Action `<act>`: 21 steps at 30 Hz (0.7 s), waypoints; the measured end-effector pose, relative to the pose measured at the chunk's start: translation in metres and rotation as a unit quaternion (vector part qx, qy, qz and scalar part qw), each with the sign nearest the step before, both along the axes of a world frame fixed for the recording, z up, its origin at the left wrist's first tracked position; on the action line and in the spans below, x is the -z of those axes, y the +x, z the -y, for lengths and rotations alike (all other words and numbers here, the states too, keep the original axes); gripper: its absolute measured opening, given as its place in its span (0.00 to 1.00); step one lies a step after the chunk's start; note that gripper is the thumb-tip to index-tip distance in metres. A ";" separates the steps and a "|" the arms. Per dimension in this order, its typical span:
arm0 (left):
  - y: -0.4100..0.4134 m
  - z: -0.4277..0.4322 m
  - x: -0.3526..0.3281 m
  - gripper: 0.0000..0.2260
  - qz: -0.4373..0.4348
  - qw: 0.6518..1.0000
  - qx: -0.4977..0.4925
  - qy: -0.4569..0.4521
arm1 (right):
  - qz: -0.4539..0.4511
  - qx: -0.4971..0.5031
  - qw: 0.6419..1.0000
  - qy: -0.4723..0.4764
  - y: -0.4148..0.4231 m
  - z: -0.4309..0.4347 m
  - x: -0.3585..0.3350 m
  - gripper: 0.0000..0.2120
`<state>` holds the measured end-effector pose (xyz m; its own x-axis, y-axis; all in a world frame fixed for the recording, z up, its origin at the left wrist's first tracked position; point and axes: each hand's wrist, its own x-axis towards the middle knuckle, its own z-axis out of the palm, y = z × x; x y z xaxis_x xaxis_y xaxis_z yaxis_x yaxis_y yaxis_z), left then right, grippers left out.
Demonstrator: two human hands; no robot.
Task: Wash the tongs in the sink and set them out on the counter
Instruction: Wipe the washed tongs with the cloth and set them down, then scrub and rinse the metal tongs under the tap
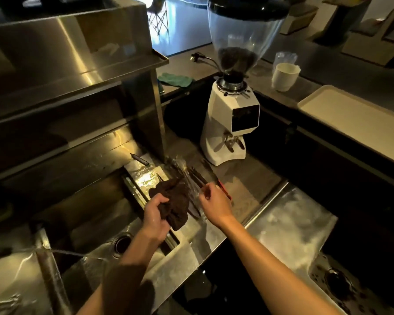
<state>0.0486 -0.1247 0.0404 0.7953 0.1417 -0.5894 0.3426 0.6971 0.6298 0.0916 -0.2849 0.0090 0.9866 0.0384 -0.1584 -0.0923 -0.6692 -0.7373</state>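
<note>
Several dark slim tongs [197, 177] lie side by side on the wet steel counter [214, 233] to the right of the sink [87, 226]. One red-handled piece [224, 192] lies among them. My right hand [214, 202] is over their near ends, its fingertips pinching the end of a dark pair. My left hand [156, 215] grips a bunched dark brown cloth [175, 201] at the sink's right rim, just left of the tongs. Whether the cloth touches the tongs I cannot tell.
A white coffee grinder [231, 123] stands just behind the tongs. Water streams across the sink [62, 252] toward the drain [122, 243]. A steel machine [66, 64] looms at left. A white cup [283, 76], beige tray [350, 114] and green cloth [175, 79] sit on the far counter.
</note>
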 end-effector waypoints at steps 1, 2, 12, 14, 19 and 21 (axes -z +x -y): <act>0.002 -0.003 0.007 0.25 -0.012 1.000 -0.011 -0.009 | -0.013 -0.008 0.999 -0.032 0.007 -0.002 0.008 0.09; 0.004 -0.006 0.012 0.25 -0.030 0.999 -0.023 -0.003 | -0.024 -0.018 0.998 -0.057 0.015 -0.003 0.017 0.11; 0.047 -0.016 0.045 0.29 -0.044 0.997 -0.055 0.021 | -0.131 -0.086 0.971 -0.178 0.103 -0.028 0.081 0.19; 0.059 -0.018 0.054 0.28 -0.038 0.998 -0.058 0.005 | -0.123 -0.104 0.968 -0.192 0.114 -0.029 0.094 0.20; 0.079 -0.020 0.059 0.28 -0.039 0.998 -0.047 0.004 | -0.113 -0.141 0.956 -0.231 0.136 -0.025 0.108 0.16; 0.083 -0.017 0.060 0.25 -0.058 0.997 -0.055 0.002 | -0.118 -0.147 0.955 -0.229 0.140 -0.022 0.105 0.19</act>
<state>0.1314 -0.1075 -0.0193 0.7013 0.2271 -0.6757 0.3352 0.7315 0.5938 0.2313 -0.2626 -0.0964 0.8782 0.1825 -0.4422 0.0220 -0.9388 -0.3437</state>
